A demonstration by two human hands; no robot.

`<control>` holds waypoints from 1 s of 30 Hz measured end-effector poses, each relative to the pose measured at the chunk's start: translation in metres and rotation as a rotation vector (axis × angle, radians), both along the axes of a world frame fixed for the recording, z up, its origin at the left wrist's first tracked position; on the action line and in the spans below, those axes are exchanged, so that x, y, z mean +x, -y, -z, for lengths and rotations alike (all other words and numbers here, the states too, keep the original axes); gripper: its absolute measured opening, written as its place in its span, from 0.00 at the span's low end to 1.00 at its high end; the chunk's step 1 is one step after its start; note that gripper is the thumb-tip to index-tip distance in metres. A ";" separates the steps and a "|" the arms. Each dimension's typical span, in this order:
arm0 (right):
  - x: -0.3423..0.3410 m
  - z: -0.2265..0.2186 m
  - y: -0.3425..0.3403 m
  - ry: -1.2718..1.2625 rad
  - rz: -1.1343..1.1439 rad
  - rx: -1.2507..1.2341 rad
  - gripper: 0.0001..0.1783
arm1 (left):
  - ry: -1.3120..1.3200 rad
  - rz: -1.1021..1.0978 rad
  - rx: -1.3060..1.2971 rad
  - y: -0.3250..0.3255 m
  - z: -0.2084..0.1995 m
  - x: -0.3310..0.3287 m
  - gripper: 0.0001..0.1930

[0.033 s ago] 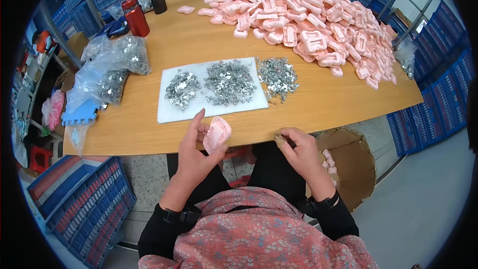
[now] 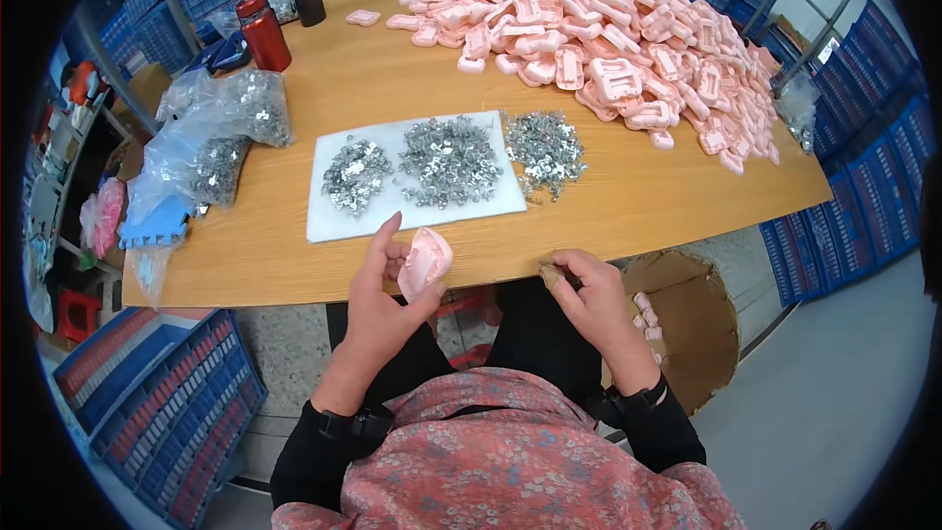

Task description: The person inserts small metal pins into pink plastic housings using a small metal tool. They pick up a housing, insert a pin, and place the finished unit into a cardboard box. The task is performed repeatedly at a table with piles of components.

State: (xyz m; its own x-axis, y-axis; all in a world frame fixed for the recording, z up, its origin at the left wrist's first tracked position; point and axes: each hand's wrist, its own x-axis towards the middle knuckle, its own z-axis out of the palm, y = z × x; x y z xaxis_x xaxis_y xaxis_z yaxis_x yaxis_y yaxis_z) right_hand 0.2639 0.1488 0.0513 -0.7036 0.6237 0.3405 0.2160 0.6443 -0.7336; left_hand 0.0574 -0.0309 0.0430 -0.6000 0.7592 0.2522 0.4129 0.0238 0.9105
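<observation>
At the near edge of the table point(image 2: 667, 206), your left hand point(image 2: 378, 302) grasps a pink plastic shell point(image 2: 426, 263) between thumb and fingers, its long axis slanting from near left to far right, with a middle heap of small metal pieces point(image 2: 451, 162) beyond it on a white board point(image 2: 329, 223). Your right hand point(image 2: 587, 294) sits apart, to the right of the shell, thumb and fingers close together, but whether they pinch anything is impossible to tell. Pale and hollow, the shell has rounded corners and shows its moulded inner side.
</observation>
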 end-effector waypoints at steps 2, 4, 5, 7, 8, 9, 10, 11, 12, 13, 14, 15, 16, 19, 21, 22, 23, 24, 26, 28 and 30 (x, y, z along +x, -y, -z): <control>0.001 0.005 -0.005 0.023 0.029 0.009 0.10 | 0.028 0.036 0.000 -0.004 0.004 -0.005 0.43; 0.000 0.010 -0.013 0.037 0.065 0.011 0.10 | 0.042 0.063 -0.027 -0.006 0.001 -0.005 0.42; -0.001 0.012 -0.018 0.040 0.087 0.010 0.10 | 0.048 0.078 -0.036 -0.006 0.003 -0.007 0.42; -0.006 0.015 -0.029 0.046 0.126 0.018 0.11 | 0.102 0.117 -0.038 -0.010 0.002 -0.008 0.40; -0.011 0.016 -0.036 0.049 0.144 0.027 0.11 | 0.150 0.139 -0.031 -0.012 -0.002 -0.008 0.39; -0.015 0.016 -0.043 0.053 0.162 0.037 0.11 | 0.198 0.162 -0.023 -0.015 -0.004 -0.008 0.38; -0.021 0.016 -0.049 0.055 0.160 0.037 0.12 | 0.256 0.187 -0.020 -0.018 -0.003 -0.009 0.37; -0.027 0.015 -0.055 0.057 0.158 0.036 0.12 | 0.314 0.213 -0.017 -0.021 -0.003 -0.010 0.35; -0.033 0.014 -0.060 0.059 0.157 0.036 0.12 | 0.371 0.238 -0.014 -0.025 -0.003 -0.011 0.34; -0.039 0.015 -0.065 0.071 0.144 0.047 0.12 | 0.386 0.256 -0.031 -0.028 -0.005 -0.012 0.32; -0.045 0.016 -0.069 0.083 0.131 0.059 0.12 | 0.401 0.274 -0.048 -0.030 -0.009 -0.013 0.30; -0.050 0.016 -0.073 0.096 0.118 0.070 0.12 | 0.416 0.292 -0.065 -0.033 -0.014 -0.013 0.29; -0.055 0.017 -0.075 0.140 0.114 0.094 0.12 | 0.470 0.299 -0.070 -0.036 -0.018 -0.013 0.28; -0.061 0.021 -0.082 0.205 0.108 0.126 0.11 | 0.587 0.306 -0.100 -0.047 -0.025 -0.014 0.27; -0.061 0.024 -0.083 0.158 0.119 0.091 0.11 | 0.606 0.293 -0.139 -0.056 -0.026 -0.015 0.27; -0.060 0.023 -0.083 0.112 0.116 0.008 0.10 | 0.745 0.331 -0.101 -0.061 -0.024 -0.018 0.26; -0.059 0.021 -0.082 0.066 0.114 -0.075 0.09 | 0.884 0.368 -0.060 -0.066 -0.021 -0.020 0.26; -0.057 0.020 -0.082 0.020 0.112 -0.157 0.09 | 1.023 0.404 -0.019 -0.072 -0.019 -0.023 0.25; -0.055 0.021 -0.079 -0.045 0.061 -0.281 0.08 | 1.123 0.354 -0.019 -0.085 -0.021 -0.018 0.25; -0.055 0.015 -0.071 -0.069 0.012 -0.306 0.07 | 1.189 0.309 -0.019 -0.099 -0.020 -0.011 0.26; -0.059 -0.004 -0.057 -0.051 -0.030 -0.228 0.08 | 1.223 0.277 -0.019 -0.112 -0.013 -0.005 0.26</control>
State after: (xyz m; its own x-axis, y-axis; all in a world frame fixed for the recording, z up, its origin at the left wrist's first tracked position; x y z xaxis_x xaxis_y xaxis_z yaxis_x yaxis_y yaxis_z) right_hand 0.2051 0.2057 0.0550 -0.7081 0.6681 0.2287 0.1582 0.4658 -0.8707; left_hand 0.0521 0.0808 0.0558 -0.2529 0.8947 -0.3683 -0.7079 0.0883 0.7008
